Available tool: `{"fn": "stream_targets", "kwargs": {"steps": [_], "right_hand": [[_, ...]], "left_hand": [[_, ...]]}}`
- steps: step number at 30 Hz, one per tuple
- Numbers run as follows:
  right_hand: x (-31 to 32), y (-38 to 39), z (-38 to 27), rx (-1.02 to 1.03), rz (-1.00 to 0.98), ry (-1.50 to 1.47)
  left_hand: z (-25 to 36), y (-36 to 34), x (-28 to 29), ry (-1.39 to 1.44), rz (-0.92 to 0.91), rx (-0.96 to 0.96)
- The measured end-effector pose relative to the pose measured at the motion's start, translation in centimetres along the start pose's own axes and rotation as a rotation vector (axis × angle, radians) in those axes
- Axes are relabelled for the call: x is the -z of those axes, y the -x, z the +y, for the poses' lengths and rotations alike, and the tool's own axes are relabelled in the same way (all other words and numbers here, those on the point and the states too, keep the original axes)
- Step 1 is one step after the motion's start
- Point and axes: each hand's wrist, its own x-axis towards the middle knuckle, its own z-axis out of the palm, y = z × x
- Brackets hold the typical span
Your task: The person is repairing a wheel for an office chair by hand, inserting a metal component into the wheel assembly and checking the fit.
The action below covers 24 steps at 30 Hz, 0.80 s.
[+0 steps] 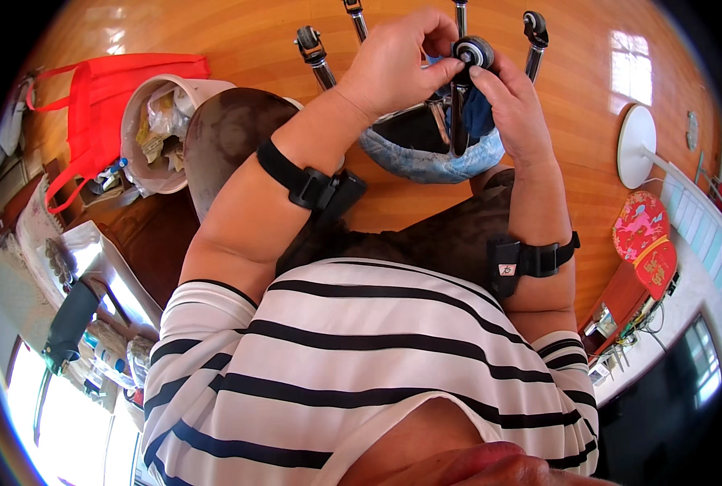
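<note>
A small stool lies upturned in front of me, its chrome legs (535,61) pointing up and away and its seat wrapped in a blue patterned cover (434,164). At the end of one leg is a black caster wheel (476,53) with a pale ring and a hub. My left hand (393,69) pinches at the wheel's left side, thumb against it and fingers curled behind. From the right, my right hand (516,105) grips the same wheel between thumb and forefinger. Dark blue cloth (479,112) shows between the legs, beside my right hand. The fingertips behind the wheel are hidden.
Other legs end in casters (308,37). To the left stand a pale waste bin (184,85) full of wrappers and a red bag (93,113). On the right are a white round-based stand (637,146) and a red fan (643,227). Wooden floor (247,40) surrounds the stool.
</note>
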Motion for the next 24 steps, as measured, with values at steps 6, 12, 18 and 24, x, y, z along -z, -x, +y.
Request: {"fn": "stream_targets", "kwargs": {"steps": [6, 12, 18, 24], "right_hand": [[0.0, -0.2, 0.3, 0.054, 0.033, 0.103], [-0.7, -0.1, -0.3, 0.153, 0.059, 0.264], [-0.7, 0.1, -0.2, 0.212, 0.098, 0.453], [-0.6, 0.5, 0.1, 0.241, 0.111, 0.467]], "left_hand": [[0.2, 0.4, -1.4, -0.011, 0.246, -0.233], [1.7, 0.1, -1.5, -0.219, 0.33, -0.203], [2.1, 0.0, -1.9, -0.415, 0.396, -0.296], [1.9, -0.6, -1.1, -0.53, 0.29, -0.566]]}}
